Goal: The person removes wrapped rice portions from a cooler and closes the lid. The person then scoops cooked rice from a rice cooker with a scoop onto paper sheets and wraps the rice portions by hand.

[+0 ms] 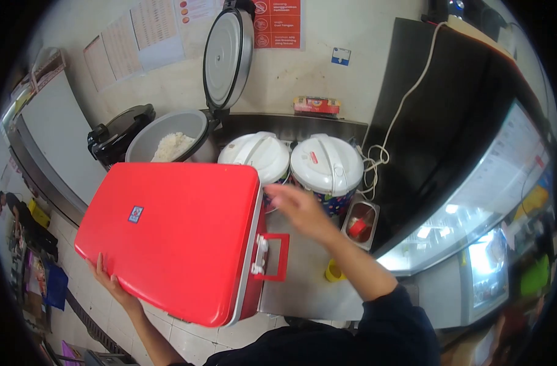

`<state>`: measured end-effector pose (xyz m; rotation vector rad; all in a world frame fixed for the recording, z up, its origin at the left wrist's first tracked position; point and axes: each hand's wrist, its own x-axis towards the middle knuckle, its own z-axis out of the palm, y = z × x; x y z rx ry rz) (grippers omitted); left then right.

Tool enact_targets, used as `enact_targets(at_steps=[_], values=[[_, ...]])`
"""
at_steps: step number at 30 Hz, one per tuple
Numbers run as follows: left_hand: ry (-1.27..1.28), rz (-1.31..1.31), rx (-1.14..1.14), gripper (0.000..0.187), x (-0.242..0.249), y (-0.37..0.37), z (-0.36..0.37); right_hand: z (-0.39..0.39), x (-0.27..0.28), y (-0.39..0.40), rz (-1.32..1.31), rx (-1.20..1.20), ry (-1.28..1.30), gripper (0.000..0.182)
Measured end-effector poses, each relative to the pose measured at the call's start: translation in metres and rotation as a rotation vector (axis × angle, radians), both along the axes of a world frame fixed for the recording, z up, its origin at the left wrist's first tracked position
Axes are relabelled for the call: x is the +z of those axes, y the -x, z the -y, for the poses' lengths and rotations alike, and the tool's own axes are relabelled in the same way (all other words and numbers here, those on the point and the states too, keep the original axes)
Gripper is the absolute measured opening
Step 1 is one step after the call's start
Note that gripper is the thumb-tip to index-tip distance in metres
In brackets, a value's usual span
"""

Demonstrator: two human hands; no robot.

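Observation:
A large red cooler box with a closed lid takes up the left and middle of the view, covering part of the steel counter. My left hand grips its near left edge, fingers along the side of the lid. Beside the far right corner of the box is my right hand, blurred, with fingers stretched out and nothing in them. A red carrying handle sticks out from the right end of the box. Behind it stands an open rice cooker with white rice inside.
Two white-lidded rice cookers stand behind the counter. To the right are a steel container with something red, a yellow cup, a white cable and a dark cabinet. Another person is at far left.

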<state>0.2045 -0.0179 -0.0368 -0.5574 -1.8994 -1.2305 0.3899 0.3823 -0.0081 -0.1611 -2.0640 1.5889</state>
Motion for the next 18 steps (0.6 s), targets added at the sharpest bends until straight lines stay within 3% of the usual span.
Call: enact_targets(at_steps=[2,3,5,6,8,13,18], values=[[-0.019,0.127,0.004,0.058,0.005,-0.006,0.004,-0.074,-0.004,0.010,-0.027,-0.324,-0.339,0.038],[-0.046,0.156,0.014,0.052,0.023,-0.021,-0.010,-0.113,-0.007,0.020,0.080,-0.531,-0.590,0.039],[-0.063,0.198,0.030,0.050,0.040,-0.031,-0.014,-0.169,-0.015,0.033,0.179,-0.802,-1.071,0.052],[-0.075,0.242,0.038,0.048,0.047,-0.036,-0.017,-0.191,-0.022,0.040,0.174,-0.793,-1.077,0.052],[-0.019,0.246,0.122,0.046,0.060,-0.038,-0.026,-0.225,-0.031,0.051,0.872,-0.530,-0.841,0.065],[0.073,0.294,0.207,0.041,0.053,-0.022,-0.026,-0.233,-0.038,0.036,0.834,-0.358,-0.794,0.068],[0.082,0.372,0.204,0.041,0.043,-0.013,-0.002,-0.210,-0.004,0.029,0.975,-0.231,-0.798,0.060]])
